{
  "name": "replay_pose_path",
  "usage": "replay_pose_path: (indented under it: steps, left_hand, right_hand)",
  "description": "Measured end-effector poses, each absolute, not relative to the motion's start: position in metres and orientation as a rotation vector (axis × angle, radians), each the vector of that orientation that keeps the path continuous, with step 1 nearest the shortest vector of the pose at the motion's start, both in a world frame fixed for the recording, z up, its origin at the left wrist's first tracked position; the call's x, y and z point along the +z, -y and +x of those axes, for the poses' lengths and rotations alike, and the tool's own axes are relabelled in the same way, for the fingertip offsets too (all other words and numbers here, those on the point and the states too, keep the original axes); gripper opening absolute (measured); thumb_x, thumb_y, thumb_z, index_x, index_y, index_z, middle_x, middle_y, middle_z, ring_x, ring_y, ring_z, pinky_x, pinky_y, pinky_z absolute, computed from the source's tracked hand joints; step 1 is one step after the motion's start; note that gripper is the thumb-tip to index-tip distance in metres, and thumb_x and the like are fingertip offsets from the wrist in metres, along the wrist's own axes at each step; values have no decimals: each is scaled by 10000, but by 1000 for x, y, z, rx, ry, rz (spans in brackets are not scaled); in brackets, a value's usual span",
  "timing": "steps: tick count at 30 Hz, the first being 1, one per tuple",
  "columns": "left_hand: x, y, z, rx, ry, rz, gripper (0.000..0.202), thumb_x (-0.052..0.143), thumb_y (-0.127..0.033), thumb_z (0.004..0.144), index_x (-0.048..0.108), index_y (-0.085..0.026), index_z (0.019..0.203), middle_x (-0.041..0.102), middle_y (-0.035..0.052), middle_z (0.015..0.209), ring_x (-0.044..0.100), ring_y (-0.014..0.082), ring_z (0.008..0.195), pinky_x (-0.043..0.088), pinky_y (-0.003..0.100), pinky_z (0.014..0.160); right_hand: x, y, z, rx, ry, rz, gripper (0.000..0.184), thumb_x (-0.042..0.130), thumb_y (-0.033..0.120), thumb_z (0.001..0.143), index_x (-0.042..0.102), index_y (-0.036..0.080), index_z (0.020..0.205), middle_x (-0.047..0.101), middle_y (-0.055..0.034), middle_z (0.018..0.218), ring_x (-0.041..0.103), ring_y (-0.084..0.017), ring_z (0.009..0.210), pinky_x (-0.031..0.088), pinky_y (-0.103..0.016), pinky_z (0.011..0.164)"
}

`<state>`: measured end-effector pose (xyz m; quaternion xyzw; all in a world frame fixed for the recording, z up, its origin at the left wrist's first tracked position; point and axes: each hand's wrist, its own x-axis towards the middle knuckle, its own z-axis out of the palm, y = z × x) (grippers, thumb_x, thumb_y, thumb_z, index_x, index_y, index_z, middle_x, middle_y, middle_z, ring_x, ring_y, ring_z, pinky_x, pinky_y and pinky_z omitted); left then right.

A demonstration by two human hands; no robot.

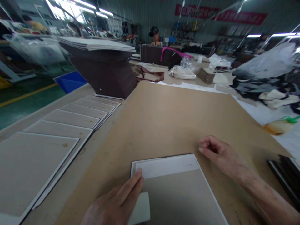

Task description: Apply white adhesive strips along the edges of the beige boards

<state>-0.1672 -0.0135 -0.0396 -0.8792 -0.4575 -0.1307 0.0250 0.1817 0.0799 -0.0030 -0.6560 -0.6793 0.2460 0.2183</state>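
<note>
Under your left grip (112, 203), you have a matt grey paperboard panel (173, 197) with a smooth white paper strip (168, 166) along its far edge. Around the panel and your right grip (217, 153), the brown worktop (178, 118) looks smooth and matt; left of your left grip, matt grey boards (30, 165); well beyond, a crinkled, glossy plastic bag (182, 72).

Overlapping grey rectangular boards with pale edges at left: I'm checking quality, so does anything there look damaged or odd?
Yes: the nearest grey rectangular board has a small brown spot near its upper right corner; boards behind show similar marks. They stand out against plain grey; their cause isn't clear.
</note>
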Motion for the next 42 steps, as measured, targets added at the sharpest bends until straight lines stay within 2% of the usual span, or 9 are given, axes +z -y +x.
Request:
replay_pose_path:
  steps: [3,6,9,13,21,28,35,37,42]
  left_hand:
    - [-35,13,-166,-323,1405,-2701,703,427,-79,661,451,-182,1356,466,36,1447,628,185,1096,556,278,888]
    - [-34,11,-167,-322,1367,-2716,685,446,-91,671,462,-167,1351,475,53,1439,625,185,1110,547,269,909]
    - [-36,9,-169,-331,1339,-2722,644,467,-118,697,485,-171,1339,492,64,1424,621,185,1123,538,261,916]
    - [-37,10,-168,-289,1403,-2708,659,473,-119,685,486,-184,1341,466,56,1445,596,193,1165,530,281,928]
    - [-40,9,-170,-383,1475,-2774,635,494,-161,719,481,-205,1353,476,68,1438,632,219,1110,551,322,901]
    - [-22,12,-163,-301,1585,-2881,601,497,-138,751,481,-174,1351,434,87,1470,542,218,1231,478,355,1015]
    - [-4,18,-156,-222,1689,-2903,587,480,-111,752,468,-175,1335,401,77,1494,512,218,1256,438,366,1050]
    - [-4,18,-156,-195,1683,-2907,592,474,-112,750,458,-161,1340,382,89,1504,519,226,1249,449,373,1039]
    - [-9,19,-157,-166,1700,-2872,598,475,-127,765,426,-180,1359,335,84,1529,496,229,1271,465,391,1021]
  right_hand:
    - [8,-56,151,482,2124,-1640,413,402,464,948,606,201,1192,654,-98,1168,598,-260,1072,495,-441,916]
    - [6,-29,113,454,2530,-1418,592,449,490,940,427,159,1431,377,-93,1500,311,-274,1385,291,-489,1141]
    - [-4,-15,90,512,2670,-1452,789,542,522,885,264,98,1490,151,-118,1563,133,-289,1437,196,-495,1170]
    - [-14,-10,93,456,2601,-1638,872,552,542,863,219,29,1484,41,-173,1557,35,-327,1434,153,-513,1164]
    - [-29,-4,121,289,2465,-1838,817,394,565,915,237,-5,1479,74,-193,1559,31,-305,1433,173,-500,1162]
    - [-46,-7,134,183,2364,-1834,814,328,590,918,320,-27,1448,181,-209,1549,123,-305,1433,198,-482,1169]
    - [-57,-17,169,-3,2184,-1872,830,257,622,910,462,-50,1352,349,-265,1469,264,-356,1393,264,-539,1135]
    - [-42,-13,154,-3,2228,-1782,787,262,600,923,480,-24,1349,353,-236,1477,271,-352,1392,279,-551,1127]
    - [-5,-7,87,165,2594,-1349,568,352,475,973,468,121,1401,382,-83,1497,303,-283,1388,317,-487,1134]
